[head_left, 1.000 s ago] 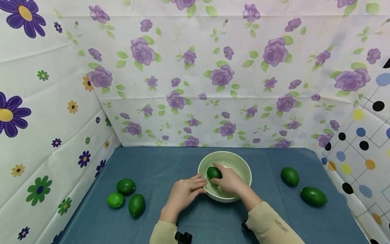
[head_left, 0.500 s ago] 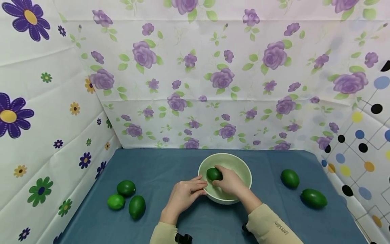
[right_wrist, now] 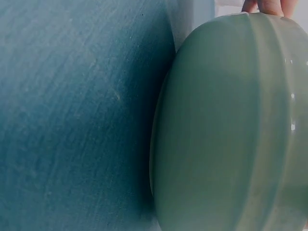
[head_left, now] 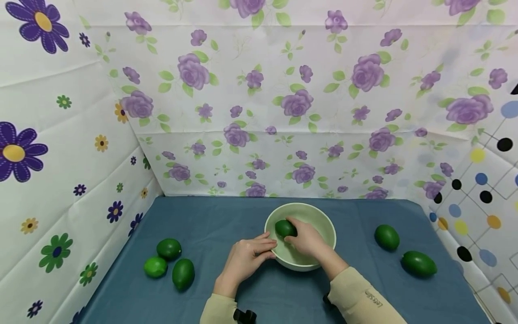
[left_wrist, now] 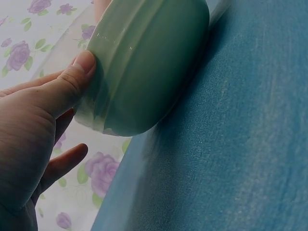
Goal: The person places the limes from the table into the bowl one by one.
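A pale green bowl [head_left: 300,265] stands on the blue cloth, a little right of centre in the head view. Inside it, near the left wall, is a dark green, smooth oval fruit [head_left: 285,228]. My right hand [head_left: 306,237] reaches over the near right rim and grips this fruit between thumb and fingers. At the left rim, my left hand [head_left: 245,257] pinches the bowl's edge. The left wrist view shows its thumb [left_wrist: 85,62] against the outer side of the rim. In the right wrist view the bowl's wall [right_wrist: 211,120] hides the right hand's hold.
To the left lie two dark green fruits [head_left: 183,274] and a smaller bright green one [head_left: 155,267], close together. Two more dark green fruits [head_left: 418,264] lie at the right. The blue cloth [head_left: 218,216] ends at a floral curtain [head_left: 279,148] behind; patterned sheets hang on both sides.
The head view has shifted slightly. Both hands keep their places at the bowl, and the right hand still grips the fruit inside it.
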Tool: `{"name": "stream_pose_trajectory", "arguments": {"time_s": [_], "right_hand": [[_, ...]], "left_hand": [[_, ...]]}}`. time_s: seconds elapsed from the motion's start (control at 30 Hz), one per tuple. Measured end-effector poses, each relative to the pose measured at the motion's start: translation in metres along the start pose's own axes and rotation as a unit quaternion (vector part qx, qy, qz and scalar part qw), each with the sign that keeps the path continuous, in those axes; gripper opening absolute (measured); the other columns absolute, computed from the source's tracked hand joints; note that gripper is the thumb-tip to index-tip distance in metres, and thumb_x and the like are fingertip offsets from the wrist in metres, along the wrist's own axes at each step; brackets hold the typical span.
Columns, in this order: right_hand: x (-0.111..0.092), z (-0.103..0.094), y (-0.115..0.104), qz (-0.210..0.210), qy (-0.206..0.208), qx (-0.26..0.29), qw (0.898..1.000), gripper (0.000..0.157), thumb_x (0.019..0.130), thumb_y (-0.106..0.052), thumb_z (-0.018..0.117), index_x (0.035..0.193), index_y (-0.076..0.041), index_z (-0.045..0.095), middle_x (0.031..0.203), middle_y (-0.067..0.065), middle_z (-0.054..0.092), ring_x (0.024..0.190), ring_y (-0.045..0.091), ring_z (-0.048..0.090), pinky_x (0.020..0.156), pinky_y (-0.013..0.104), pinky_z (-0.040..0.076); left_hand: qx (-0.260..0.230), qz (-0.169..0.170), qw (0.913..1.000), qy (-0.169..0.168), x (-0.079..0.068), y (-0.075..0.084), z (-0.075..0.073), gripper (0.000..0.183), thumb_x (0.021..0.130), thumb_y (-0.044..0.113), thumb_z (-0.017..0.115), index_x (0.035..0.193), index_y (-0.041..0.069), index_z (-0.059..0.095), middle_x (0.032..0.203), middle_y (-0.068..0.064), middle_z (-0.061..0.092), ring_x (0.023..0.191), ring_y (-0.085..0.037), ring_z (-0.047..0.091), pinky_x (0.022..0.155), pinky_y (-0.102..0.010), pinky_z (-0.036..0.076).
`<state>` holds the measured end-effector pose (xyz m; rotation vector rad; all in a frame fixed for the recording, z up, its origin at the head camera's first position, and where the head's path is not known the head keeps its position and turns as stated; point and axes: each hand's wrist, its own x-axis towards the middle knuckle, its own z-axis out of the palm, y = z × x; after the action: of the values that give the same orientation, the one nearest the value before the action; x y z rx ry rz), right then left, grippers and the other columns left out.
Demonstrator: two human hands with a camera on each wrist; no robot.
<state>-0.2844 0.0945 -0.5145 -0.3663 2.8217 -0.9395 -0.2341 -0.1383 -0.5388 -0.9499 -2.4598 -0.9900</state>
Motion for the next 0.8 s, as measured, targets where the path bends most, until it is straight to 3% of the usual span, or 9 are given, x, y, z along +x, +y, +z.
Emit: {"name": "stream_pose_trajectory", "arguments": {"time_s": [0.2,0.5,0.8], "right_hand": [[0.0023,-0.0009,0.0033,-0.006,-0.002,0.003,1.000,0.065,0.102,-0.019,0.077,0.160,-0.006,0.050,0.151,0.021,0.059,0.132,0.040,0.062,0.103,0.057,0.054],[0.0025,-0.0037,0.0060,-0.005,-0.008,-0.006,1.000,0.071,0.103,-0.023,0.077,0.164,-0.007,0.045,0.154,0.020,0.057,0.132,0.040,0.061,0.103,0.057,0.054],[-0.0027,-0.0069,0.0054,-0.005,-0.013,0.008,1.000,0.078,0.101,-0.026,0.078,0.166,-0.005,0.040,0.153,0.022,0.058,0.130,0.040,0.063,0.103,0.057,0.055]], "left_hand": [[-0.007,-0.009,0.9999,-0.005,0.0001,-0.0005,0.0001,0.035,0.092,0.034,0.082,0.125,0.023,0.083,0.127,0.011,0.075,0.131,-0.014,0.065,0.098,-0.032,0.060],[-0.012,-0.010,0.9999,-0.005,0.0014,0.0005,-0.0005,0.035,0.092,0.032,0.083,0.125,0.022,0.083,0.127,0.011,0.076,0.130,-0.019,0.067,0.097,-0.033,0.061],[-0.003,-0.014,0.9999,-0.006,0.0002,0.0014,0.0001,0.036,0.092,0.033,0.083,0.125,0.019,0.083,0.127,0.012,0.075,0.132,-0.012,0.064,0.098,-0.032,0.060]]}}
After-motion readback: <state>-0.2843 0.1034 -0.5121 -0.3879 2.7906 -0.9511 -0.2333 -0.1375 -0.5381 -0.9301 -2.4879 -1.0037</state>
